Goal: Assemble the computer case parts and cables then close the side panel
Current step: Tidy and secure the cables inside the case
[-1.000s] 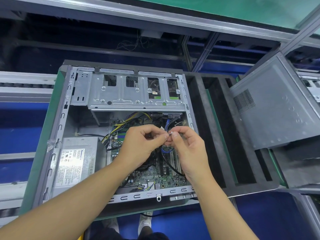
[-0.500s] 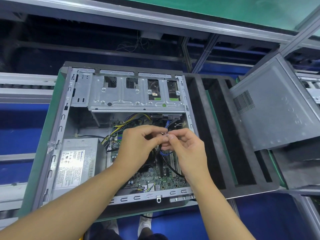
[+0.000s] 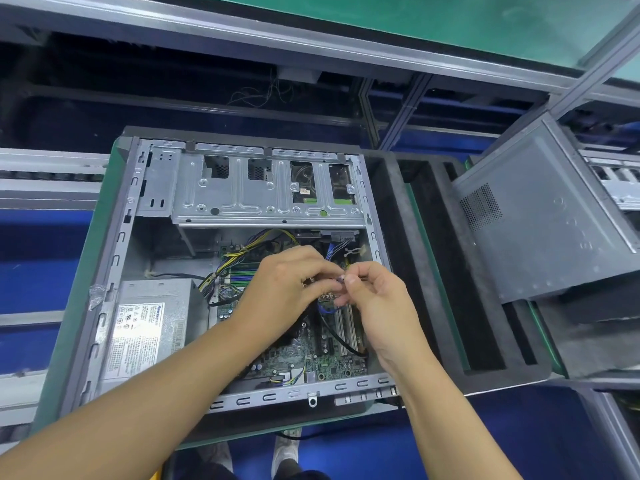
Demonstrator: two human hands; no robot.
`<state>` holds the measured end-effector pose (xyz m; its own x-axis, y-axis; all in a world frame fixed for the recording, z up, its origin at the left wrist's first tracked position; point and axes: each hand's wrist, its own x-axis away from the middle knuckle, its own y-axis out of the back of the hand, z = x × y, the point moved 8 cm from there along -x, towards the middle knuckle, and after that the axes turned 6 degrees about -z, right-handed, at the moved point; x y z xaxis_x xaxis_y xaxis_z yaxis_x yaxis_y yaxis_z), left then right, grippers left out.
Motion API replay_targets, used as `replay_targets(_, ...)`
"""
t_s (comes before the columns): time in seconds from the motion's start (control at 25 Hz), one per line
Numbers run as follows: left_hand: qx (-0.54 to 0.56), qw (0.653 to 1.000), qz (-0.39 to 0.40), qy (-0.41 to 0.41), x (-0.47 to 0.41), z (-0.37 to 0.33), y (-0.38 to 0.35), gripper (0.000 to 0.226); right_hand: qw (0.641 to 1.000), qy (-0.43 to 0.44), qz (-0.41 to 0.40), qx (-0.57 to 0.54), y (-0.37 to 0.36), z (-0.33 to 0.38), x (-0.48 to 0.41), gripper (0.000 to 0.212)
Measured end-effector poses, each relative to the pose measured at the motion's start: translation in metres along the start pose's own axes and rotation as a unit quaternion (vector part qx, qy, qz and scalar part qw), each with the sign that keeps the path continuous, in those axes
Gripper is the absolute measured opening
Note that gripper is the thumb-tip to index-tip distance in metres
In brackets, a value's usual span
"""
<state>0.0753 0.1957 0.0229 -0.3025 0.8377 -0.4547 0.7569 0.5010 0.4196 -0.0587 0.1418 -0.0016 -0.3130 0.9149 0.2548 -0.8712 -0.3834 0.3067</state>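
Grey steel computer case (image 3: 114, 271) lies open; its side panel (image 3: 547, 230) leans detached at 3 o'clock. Over the motherboard (image 3: 311, 355), left hand (image 3: 287, 289) and right hand (image 3: 377, 306) both pinch a cable connector (image 3: 340, 280). Align the plug squarely with its header before pressing; never force it.

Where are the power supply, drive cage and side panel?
power supply (image 3: 138, 332): head view, on its white label
drive cage (image 3: 242, 199): head view, on its flat plate
side panel (image 3: 554, 220): head view, on its bare face

Black foam tray (image 3: 512, 375) with slots — aluminium rail (image 3: 311, 43) under a green shelf (image 3: 450, 19) above.
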Motion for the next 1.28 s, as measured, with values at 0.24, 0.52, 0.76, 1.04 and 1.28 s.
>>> replay_targets(0.24,0.061,0.998,-0.002,0.024,-0.005,0.006,0.001,0.014,0.994,0.071,0.008,0.082,-0.002,0.031,0.004,0.023)
replay_targets(0.52,0.014,0.998,0.049,-0.038,-0.002,-0.001,-0.007,0.008,0.995,0.039,0.027,0.083,0.001,0.022,-0.006,0.026)
replay_targets(0.76,0.013,0.996,0.087,0.009,-0.002,0.014,-0.012,0.011,0.998,0.062,-0.019,-0.025,0.007,0.023,-0.012,0.025)
replay_targets(1.04,0.016,0.977,0.158,0.143,0.008,0.046,-0.02,0.015,0.963,0.036,-0.009,-0.268,0.016,0.023,-0.026,0.03)
replay_targets(1.28,0.212,0.898,0.152,0.355,0.022,0.061,-0.028,0.014,0.974,0.026,-0.061,-0.219,0.019,0.011,-0.026,0.028)
